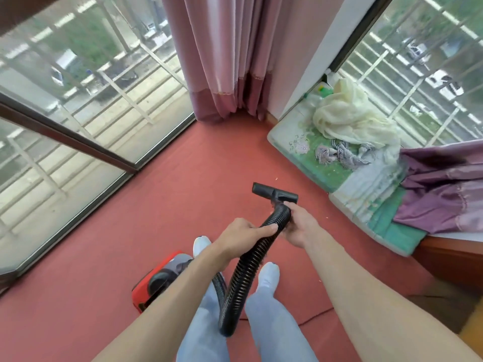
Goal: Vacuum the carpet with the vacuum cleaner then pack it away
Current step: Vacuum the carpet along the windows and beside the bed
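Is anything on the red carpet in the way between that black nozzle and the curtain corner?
Nothing visible: the carpet between the nozzle and the pink curtain shows only tiny specks. The green mat lies to the right.

Bright even daylight through windows (86,82); soft shadows; strong wide-angle bending at edges; slight blur.

The red carpet (183,178) ran up to the glass panes on the left and into the far corner, where the hem of a pink pleated curtain (230,105) met it. On it stood a red-and-black canister vacuum cleaner (156,280), beside the person's pale-socked feet (269,273) — a thin dark cord (313,316) trailed at lower right. The low wooden ledge (449,254) on the right bore a green-and-white floral pad (313,163) carrying a crumpled cream cloth (350,116), a grey fringed cloth (342,154) and heaped purple satin fabric (444,186).
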`<control>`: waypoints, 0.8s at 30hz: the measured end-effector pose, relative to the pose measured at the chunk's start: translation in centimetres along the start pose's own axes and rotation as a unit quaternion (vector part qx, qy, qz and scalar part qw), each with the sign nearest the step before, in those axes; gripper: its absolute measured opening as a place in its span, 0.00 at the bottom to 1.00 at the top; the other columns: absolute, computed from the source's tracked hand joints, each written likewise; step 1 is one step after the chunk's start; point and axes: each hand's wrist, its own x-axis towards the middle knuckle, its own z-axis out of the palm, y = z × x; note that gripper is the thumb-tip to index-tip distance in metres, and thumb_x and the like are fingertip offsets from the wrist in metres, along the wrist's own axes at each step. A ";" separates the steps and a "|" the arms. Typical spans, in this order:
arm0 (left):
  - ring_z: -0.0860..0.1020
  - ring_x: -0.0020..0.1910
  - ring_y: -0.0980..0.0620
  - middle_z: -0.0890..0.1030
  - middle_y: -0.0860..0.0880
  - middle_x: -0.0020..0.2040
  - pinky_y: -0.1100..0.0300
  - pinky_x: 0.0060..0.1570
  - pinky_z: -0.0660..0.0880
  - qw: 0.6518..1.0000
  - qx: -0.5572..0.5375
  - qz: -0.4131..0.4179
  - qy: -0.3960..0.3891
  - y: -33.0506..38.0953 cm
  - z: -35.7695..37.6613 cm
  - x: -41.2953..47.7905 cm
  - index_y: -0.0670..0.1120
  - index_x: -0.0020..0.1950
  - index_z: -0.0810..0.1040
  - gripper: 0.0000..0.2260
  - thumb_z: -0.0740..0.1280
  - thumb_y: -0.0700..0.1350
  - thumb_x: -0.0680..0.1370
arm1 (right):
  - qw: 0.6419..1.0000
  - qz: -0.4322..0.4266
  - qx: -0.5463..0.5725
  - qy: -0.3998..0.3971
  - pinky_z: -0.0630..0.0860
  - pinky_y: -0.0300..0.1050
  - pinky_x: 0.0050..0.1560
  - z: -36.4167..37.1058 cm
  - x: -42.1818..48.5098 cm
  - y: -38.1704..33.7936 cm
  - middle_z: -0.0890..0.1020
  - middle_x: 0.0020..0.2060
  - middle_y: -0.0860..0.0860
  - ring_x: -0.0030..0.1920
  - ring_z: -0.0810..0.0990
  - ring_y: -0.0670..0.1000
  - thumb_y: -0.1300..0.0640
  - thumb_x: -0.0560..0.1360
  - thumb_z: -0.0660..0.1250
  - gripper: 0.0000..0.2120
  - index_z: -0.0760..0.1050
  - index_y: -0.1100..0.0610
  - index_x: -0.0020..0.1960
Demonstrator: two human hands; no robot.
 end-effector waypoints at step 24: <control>0.81 0.33 0.45 0.82 0.44 0.35 0.58 0.35 0.78 0.982 -0.091 -0.145 -0.083 -10.1 5.0 8.6 0.40 0.47 0.80 0.15 0.71 0.52 0.78 | 1.000 0.004 -0.008 -0.026 0.77 0.43 0.38 -5.6 10.5 8.9 0.82 0.43 0.57 0.36 0.80 0.51 0.52 0.78 0.64 0.13 0.76 0.60 0.55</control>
